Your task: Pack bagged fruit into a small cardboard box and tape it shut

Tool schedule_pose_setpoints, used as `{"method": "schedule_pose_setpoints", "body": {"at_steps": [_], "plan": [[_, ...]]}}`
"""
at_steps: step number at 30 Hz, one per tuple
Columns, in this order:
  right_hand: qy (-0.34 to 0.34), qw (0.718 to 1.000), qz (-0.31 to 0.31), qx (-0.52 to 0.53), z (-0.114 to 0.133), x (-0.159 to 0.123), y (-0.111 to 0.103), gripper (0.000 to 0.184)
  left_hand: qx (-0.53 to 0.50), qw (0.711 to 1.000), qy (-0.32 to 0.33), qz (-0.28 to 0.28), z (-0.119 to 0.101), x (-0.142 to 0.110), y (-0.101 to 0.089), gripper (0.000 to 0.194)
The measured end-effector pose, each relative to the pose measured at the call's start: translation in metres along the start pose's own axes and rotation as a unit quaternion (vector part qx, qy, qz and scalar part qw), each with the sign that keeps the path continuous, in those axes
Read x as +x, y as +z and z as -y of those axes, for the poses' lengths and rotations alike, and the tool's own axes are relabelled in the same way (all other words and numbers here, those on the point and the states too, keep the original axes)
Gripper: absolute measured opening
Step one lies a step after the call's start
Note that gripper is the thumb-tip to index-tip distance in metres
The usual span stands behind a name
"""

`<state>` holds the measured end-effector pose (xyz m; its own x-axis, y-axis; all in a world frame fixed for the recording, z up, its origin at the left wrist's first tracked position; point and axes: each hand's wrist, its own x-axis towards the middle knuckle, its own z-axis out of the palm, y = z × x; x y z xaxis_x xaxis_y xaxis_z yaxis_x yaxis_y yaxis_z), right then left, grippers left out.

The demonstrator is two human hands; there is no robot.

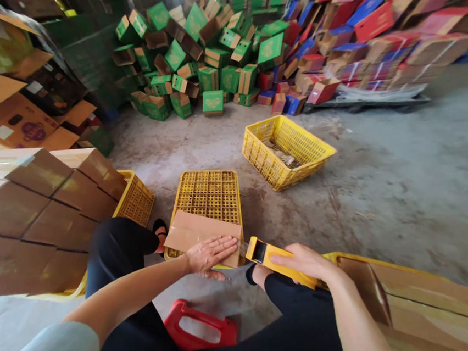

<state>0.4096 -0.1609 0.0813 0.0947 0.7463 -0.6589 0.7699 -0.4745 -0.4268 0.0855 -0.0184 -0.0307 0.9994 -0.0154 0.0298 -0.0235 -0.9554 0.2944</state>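
A brown cardboard box (pixel 193 230) lies on an upturned yellow plastic crate (pixel 208 191) in front of me. My left hand (pixel 212 255) rests flat on the box near its right end, fingers stretched out. Just right of the box, my right hand (pixel 302 262) is wrapped round a yellow tape dispenser (pixel 281 262) with a dark opening at its front. The dispenser's front end is close to the box's right edge. A strip of clear tape seems to run between them, though it is hard to make out.
Stacked brown cartons (pixel 31 217) stand at my left. More cartons (pixel 440 304) fill a crate at my right. Ahead is a yellow basket (pixel 289 148) with scraps inside. Green boxes (pixel 208 78) and red and blue boxes (pixel 372 21) are heaped behind. A red plastic piece (pixel 199 328) is below me.
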Motion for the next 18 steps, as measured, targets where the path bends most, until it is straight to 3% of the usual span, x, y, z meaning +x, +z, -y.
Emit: {"method": "schedule_pose_setpoints", "body": {"at_steps": [4, 11, 18], "plan": [[-0.017, 1.0, 0.008, 0.008, 0.001, 0.004, 0.001, 0.057, 0.001, 1.0, 0.003, 0.016, 0.0, 0.0, -0.003, 0.098], [-0.016, 0.999, -0.008, -0.04, 0.005, 0.005, -0.001, 0.055, -0.002, 0.995, 0.082, 0.058, 0.005, 0.023, -0.003, 0.097], [-0.014, 1.0, -0.005, 0.001, 0.0, -0.006, 0.005, 0.054, 0.007, 0.995, 0.067, 0.068, 0.008, 0.027, 0.009, 0.096]]}}
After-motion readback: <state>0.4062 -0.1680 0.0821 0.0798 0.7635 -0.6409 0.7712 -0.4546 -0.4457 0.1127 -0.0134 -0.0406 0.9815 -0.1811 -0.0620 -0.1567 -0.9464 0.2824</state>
